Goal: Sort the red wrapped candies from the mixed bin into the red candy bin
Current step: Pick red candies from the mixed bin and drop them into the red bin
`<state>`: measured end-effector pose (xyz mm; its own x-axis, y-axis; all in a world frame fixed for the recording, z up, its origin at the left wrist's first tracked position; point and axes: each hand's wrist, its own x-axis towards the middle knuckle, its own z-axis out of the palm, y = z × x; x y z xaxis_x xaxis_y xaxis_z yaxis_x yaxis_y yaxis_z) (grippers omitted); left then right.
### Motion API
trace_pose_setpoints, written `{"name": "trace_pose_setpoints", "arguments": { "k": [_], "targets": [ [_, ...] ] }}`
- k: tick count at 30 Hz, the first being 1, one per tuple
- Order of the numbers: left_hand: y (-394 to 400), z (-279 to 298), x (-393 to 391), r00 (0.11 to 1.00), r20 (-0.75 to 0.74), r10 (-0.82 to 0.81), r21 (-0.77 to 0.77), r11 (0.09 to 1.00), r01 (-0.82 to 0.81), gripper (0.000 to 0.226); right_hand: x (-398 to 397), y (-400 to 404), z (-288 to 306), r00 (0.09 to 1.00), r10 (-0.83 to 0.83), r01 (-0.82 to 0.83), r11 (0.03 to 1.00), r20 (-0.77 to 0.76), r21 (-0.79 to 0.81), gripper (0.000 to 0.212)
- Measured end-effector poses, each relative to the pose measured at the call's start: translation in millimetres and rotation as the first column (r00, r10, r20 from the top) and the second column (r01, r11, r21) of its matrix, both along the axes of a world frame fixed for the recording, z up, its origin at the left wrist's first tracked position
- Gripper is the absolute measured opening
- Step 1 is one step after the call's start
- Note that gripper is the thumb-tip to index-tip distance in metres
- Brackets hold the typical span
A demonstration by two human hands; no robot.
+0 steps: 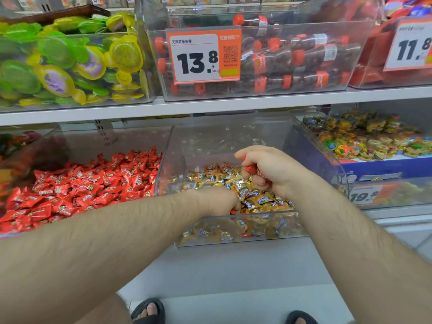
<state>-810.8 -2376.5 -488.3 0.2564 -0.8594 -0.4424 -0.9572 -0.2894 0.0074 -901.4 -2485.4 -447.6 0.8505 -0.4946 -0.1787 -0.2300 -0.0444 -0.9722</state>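
Right hand (268, 169) clutches a fistful of light, crinkly, slippery red candies (249, 169) while the left hand (219, 199) digs into the mixed bin (233, 242), fingers curled on another, best pinched by its twisted ends.

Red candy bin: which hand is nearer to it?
Left. The left hand digs in the mixed bin near the red candy bin; the right hand, gripping red candies, is farther right.
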Motion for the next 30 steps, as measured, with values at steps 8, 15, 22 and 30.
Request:
{"name": "trace_pose_setpoints", "arguments": {
  "k": [8, 15, 22, 30],
  "targets": [
    [8, 4, 10, 0.962, 0.231, 0.144, 0.080, 0.983, -0.166, 0.029, -8, 1, 2, 0.934, 0.107, -0.260, 0.857, -0.340, -0.444, 0.020],
    [23, 25, 18, 0.915, -0.011, 0.403, -0.121, 0.908, -0.401, 0.037, 2, 18, -6, 0.608, 0.155, -0.760, 0.397, -0.779, -0.514, 0.027],
    [39, 26, 13, 0.930, -0.076, 0.360, -0.167, 0.915, -0.368, 0.024, 21, 22, -15, 0.492, -0.036, -0.839, 0.247, -0.870, -0.485, 0.018],
    [46, 25, 9, 0.950, 0.025, 0.310, -0.154, 0.941, -0.303, 0.033, 32, 32, -19, 0.416, 0.016, -0.898, 0.167, -0.909, -0.408, 0.019]
  ]
}}
